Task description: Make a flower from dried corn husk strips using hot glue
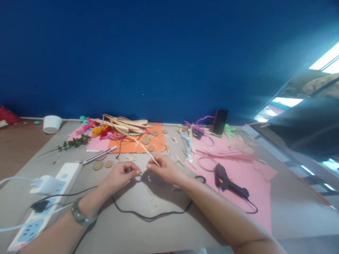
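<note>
In the middle of the grey table my right hand (165, 170) pinches a long, narrow, pale straw-coloured strip (141, 144) between thumb and fingers. The strip slants away to the far left, toward a loose bundle of similar strips (127, 123). Facing it, my left hand (125, 173) is closed, thumb against fingertip, a short gap from the right. Something tiny and pale shows at its fingertips, too small to name. A green bangle (83, 213) circles the left wrist. Thin pale scraps lie on the table below the hands.
A black glue gun (229, 181) rests on pink paper (254, 211) at right. Left stand a power strip (53, 197) with plugs and a white cup (52, 124). Wooden discs (97, 165), a pen-like cutter (100, 154) and orange paper (159, 135) lie beyond. A black cord (148, 218) crosses the front.
</note>
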{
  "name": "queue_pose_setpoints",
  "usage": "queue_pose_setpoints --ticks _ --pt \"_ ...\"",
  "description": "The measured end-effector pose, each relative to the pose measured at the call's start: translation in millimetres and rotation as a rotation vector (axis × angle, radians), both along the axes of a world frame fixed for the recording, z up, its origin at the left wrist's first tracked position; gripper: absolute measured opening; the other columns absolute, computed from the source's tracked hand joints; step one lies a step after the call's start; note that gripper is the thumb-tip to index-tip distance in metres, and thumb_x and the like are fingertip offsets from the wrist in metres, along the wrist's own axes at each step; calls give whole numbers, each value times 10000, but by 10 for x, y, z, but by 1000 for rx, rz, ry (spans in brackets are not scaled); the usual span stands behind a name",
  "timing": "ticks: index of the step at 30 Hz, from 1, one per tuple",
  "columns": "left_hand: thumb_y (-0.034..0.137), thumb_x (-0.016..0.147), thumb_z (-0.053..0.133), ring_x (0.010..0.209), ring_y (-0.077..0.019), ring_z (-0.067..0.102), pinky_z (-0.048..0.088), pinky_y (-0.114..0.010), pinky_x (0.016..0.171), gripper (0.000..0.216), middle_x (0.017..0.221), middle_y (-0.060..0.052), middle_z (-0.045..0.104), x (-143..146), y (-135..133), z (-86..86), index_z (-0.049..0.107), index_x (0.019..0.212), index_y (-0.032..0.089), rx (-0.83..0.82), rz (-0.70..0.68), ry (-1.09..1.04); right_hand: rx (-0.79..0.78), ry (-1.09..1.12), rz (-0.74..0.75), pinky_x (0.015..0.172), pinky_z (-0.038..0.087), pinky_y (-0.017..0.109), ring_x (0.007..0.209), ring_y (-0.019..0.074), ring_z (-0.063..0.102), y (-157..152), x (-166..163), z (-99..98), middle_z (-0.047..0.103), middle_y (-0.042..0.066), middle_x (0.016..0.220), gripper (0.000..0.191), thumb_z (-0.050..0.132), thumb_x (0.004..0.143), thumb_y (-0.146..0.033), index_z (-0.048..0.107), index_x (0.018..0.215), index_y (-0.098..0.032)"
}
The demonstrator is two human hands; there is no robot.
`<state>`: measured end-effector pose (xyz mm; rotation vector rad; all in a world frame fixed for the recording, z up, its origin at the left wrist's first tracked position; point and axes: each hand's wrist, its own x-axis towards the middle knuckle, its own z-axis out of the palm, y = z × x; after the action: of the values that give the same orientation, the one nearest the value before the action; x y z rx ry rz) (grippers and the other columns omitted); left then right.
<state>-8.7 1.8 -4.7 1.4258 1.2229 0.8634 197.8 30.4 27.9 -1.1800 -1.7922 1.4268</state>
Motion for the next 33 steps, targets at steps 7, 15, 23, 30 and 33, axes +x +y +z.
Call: queue_pose_setpoints --ticks 7,15,23,30,33 --pt "379 706 712 562 -110 468 361 -215 516 240 620 -14 595 52 -31 34 665 660 149 -50 54 -165 -98 119 -16 628 380 244 634 117 484 -54 -60 -53 569 -18 695 275 712 713 -400 608 793 -157" --pt "386 702 721 519 -95 420 318 -215 487 254 578 11 531 68 -44 -29 648 655 148 -39 43 -132 -43 97 -30 600 348 237 599 106 424 -96 -84 -63 507 -38 627 173 638 765 -333 603 732 -166" --pt "354 730 720 618 -118 504 392 -230 580 192 670 -2 605 42 -43 -2 680 681 172 -16 83 -277 -55 123 -169 505 277 230 513 98 323 -75 -53 8 389 -61 590 207 506 877 -370 485 756 -203" --pt "345 714 745 592 -103 497 390 -218 562 186 634 12 599 61 -64 -59 685 687 171 -60 155 -348 65 5 50 623 367 249 655 125 451 -195 -105 -19 499 -25 718 65 470 880 -217 505 830 -198" --pt "361 696 756 590 -104 507 395 -219 566 209 638 -2 627 85 -71 -80 698 687 160 -75 181 -312 68 29 113 654 381 255 693 129 481 -230 -126 -14 531 -13 749 91 468 892 -237 534 856 -187"
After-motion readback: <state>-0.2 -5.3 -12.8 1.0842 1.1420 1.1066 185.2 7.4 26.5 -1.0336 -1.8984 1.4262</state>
